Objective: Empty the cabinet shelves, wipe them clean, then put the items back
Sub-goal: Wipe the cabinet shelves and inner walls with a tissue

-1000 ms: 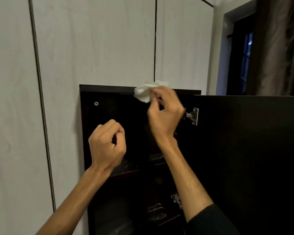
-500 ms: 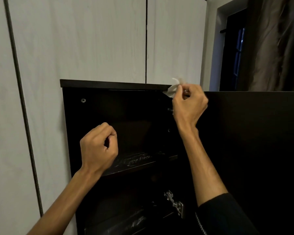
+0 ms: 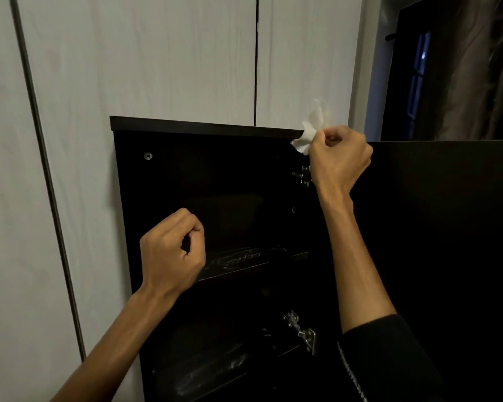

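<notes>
**Tissue reaches the cabinet's top right corner**

The right hand (image 3: 339,156) pinches a white tissue (image 3: 306,137) at the cabinet (image 3: 204,127) top edge's right end, about one o'clock, having slid rightward from mid-edge. The left hand (image 3: 172,250) stays curled, holding nothing, before the streaked upper shelf (image 3: 244,261).
</notes>
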